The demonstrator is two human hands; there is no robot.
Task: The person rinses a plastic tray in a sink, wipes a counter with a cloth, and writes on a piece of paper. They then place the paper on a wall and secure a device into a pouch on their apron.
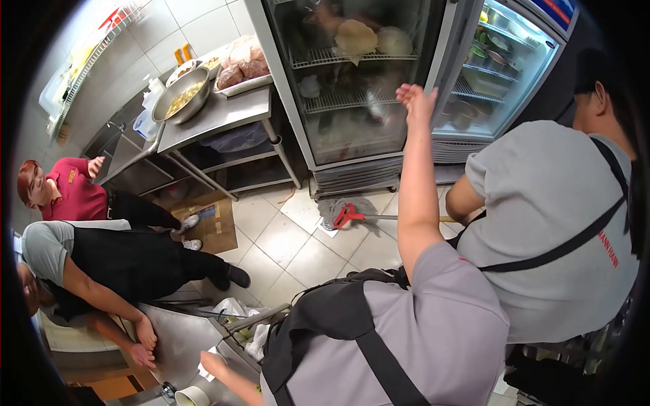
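Observation:
My right arm is stretched out toward the glass-door refrigerator (355, 128). At its end, my right hand (416, 100) is raised with the fingers apart and holds nothing; it overlaps the door's right side in this view. Low on the left, my left hand (214, 364) is over the steel counter (179, 331), its fingers closed on a white piece of paper or cloth (205, 371). A white tub (192, 396) stands below that hand at the frame's edge.
A person in a black apron (125, 264) rests hands by the counter. Behind, a person in red (74, 189) raises a hand. At right, a person in grey (542, 230) is by a red-headed mop (347, 215). A steel table (217, 115) carries a large bowl (181, 96).

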